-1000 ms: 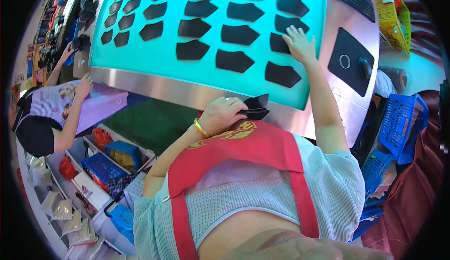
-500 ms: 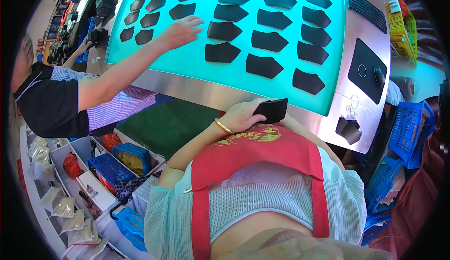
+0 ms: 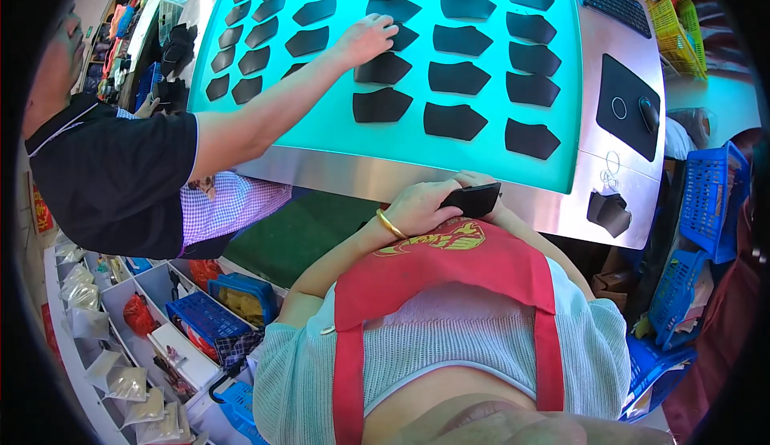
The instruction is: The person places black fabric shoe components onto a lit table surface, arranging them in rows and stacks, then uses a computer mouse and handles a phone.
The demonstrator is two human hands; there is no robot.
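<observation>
Centrally, a small dark stack (image 3: 476, 200) sits in hand before the near edge of the table (image 3: 353, 174), just beyond the red apron (image 3: 437, 273). Left hand (image 3: 421, 207) pinches its left end. Right hand (image 3: 476, 179) mostly hidden behind it; cannot tell whether that one grips. Farther out, rows of black pointed pieces (image 3: 457, 78) on the turquoise top (image 3: 465, 154); co-worker's hand (image 3: 369, 40) over one. At right, mouse pad (image 3: 616, 108), keyboard (image 3: 612, 4).

Black pieces (image 3: 455, 121), turquoise tabletop (image 3: 385, 144), red apron (image 3: 377, 281) with gold print (image 3: 457, 237), lilac-and-white checked cloth (image 3: 233, 212), yellow basket (image 3: 678, 40)
</observation>
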